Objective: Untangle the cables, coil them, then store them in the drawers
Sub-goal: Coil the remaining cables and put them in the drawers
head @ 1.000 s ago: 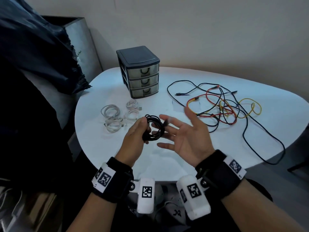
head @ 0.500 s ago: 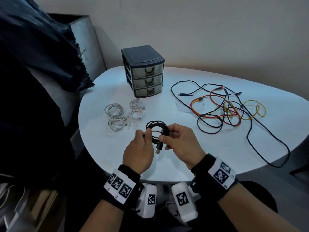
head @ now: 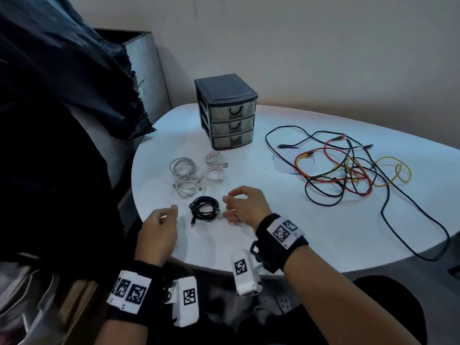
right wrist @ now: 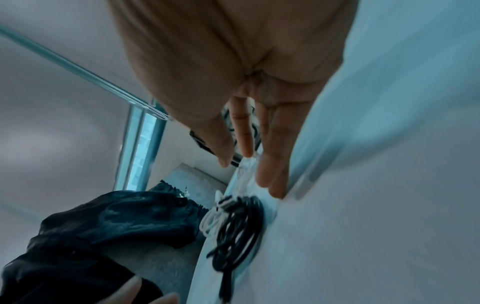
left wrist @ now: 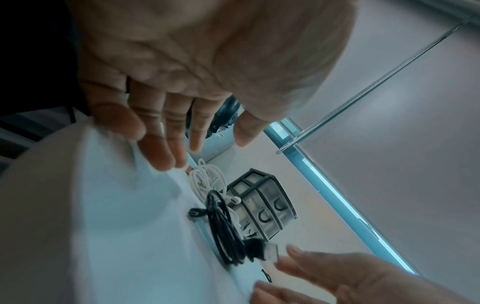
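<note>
A coiled black cable (head: 204, 209) (left wrist: 226, 228) (right wrist: 237, 230) lies on the white table (head: 286, 235) between my two hands, with nothing holding it. My left hand (head: 159, 229) (left wrist: 182, 115) hovers just left of the coil, its fingers relaxed and empty. My right hand (head: 242, 204) (right wrist: 249, 144) is just right of the coil, fingers loosely bent, holding nothing. Several coiled white cables (head: 193, 174) lie behind the black coil. A tangle of black, red and yellow cables (head: 348, 170) spreads over the right of the table. The dark three-drawer unit (head: 227, 113) stands at the back, drawers closed.
A dark cloth (head: 62, 95) hangs over furniture at the left, beside the table edge. A black cable (head: 410, 227) from the tangle trails toward the table's front right edge. A sheet of paper (head: 286, 165) lies under the tangle.
Both hands have set the black coil down on the table and let go of it. They now sit apart on either side of it.
</note>
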Demonstrator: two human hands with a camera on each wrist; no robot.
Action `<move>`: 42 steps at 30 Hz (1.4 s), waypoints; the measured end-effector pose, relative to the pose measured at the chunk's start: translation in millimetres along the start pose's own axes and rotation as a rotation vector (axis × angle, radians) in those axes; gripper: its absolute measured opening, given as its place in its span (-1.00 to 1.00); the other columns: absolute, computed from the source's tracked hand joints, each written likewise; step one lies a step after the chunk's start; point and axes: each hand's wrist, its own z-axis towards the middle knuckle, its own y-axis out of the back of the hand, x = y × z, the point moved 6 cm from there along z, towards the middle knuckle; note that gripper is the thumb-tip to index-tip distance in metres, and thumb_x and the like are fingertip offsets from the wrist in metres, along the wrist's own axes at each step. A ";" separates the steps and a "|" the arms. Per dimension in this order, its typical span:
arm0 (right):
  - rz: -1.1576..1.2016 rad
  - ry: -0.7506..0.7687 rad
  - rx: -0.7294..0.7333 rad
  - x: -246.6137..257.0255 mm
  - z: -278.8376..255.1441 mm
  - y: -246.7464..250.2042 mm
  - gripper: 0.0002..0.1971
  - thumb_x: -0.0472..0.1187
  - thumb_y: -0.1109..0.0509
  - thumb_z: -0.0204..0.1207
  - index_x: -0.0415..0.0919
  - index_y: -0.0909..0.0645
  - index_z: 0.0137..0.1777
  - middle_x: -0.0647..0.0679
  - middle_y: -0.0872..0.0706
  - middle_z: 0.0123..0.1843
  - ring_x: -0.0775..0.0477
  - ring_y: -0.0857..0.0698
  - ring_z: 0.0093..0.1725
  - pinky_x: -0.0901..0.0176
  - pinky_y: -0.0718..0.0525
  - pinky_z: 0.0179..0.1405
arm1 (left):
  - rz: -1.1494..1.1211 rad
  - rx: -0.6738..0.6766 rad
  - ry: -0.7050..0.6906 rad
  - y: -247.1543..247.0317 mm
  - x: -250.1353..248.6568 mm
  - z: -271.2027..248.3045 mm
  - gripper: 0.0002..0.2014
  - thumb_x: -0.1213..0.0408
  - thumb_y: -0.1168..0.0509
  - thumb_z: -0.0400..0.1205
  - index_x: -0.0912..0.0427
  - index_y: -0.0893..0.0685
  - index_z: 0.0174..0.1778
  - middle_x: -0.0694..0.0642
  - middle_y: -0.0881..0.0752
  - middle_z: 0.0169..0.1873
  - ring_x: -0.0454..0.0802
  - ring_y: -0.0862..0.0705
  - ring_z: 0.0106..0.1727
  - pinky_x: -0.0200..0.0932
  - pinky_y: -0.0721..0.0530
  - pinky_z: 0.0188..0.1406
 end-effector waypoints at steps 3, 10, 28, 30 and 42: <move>-0.100 0.044 -0.052 6.2 -4.8 23.5 -0.84 -0.24 -0.51 0.52 -0.28 -0.65 0.02 -0.26 -0.75 -0.19 -0.17 -0.73 -0.34 0.02 -0.76 -0.29 | 0.011 -0.033 -0.067 1.7 -5.8 -0.5 -0.87 0.00 -0.32 0.66 -0.07 -0.68 -0.14 0.02 -0.78 -0.10 0.19 -0.76 -0.06 0.12 -0.68 0.10; -0.059 0.069 -0.084 5.8 -33.6 73.1 -0.80 -0.17 -0.49 0.56 -0.31 -0.69 0.03 -0.26 -0.83 -0.09 -0.11 -0.80 -0.28 0.12 -0.71 -0.32 | -0.093 0.138 -0.271 -48.8 -55.5 -22.5 -0.87 0.28 -0.36 0.68 0.04 -0.72 -0.18 0.06 -0.76 -0.31 0.01 -0.69 -0.34 -0.29 -0.65 -0.30; -0.130 -0.019 -0.374 14.6 -18.3 261.4 -0.61 -0.29 -0.22 0.70 0.02 -0.46 0.48 -0.17 -0.77 -0.29 -0.03 -0.47 -0.49 0.23 -0.35 -0.54 | -0.106 0.598 -0.249 -139.0 -106.5 -59.5 -0.82 0.23 -0.25 0.75 0.16 -0.75 0.00 0.00 -0.79 -0.27 -0.03 -0.65 -0.33 -0.19 -0.50 -0.34; -0.354 -0.041 -0.324 21.3 -12.8 255.3 -0.57 -0.24 -0.30 0.69 0.02 -0.40 0.52 -0.20 -0.80 -0.21 -0.04 -0.49 -0.47 0.24 -0.36 -0.55 | -0.110 0.612 -0.244 -141.1 -108.2 -61.4 -0.83 0.23 -0.25 0.75 0.16 -0.75 0.00 -0.01 -0.79 -0.27 -0.03 -0.65 -0.32 -0.18 -0.50 -0.33; -0.957 0.404 -0.349 23.5 -48.6 139.3 -0.75 -0.16 -0.19 0.66 -0.01 -0.69 0.17 -0.01 -0.81 0.04 -0.14 -0.72 0.08 0.01 -0.65 0.04 | 0.076 0.740 -0.267 -176.9 -127.6 -65.5 -0.66 0.02 -0.08 0.80 0.17 -0.67 0.09 0.07 -0.76 -0.13 -0.05 -0.65 -0.38 -0.23 -0.47 -0.42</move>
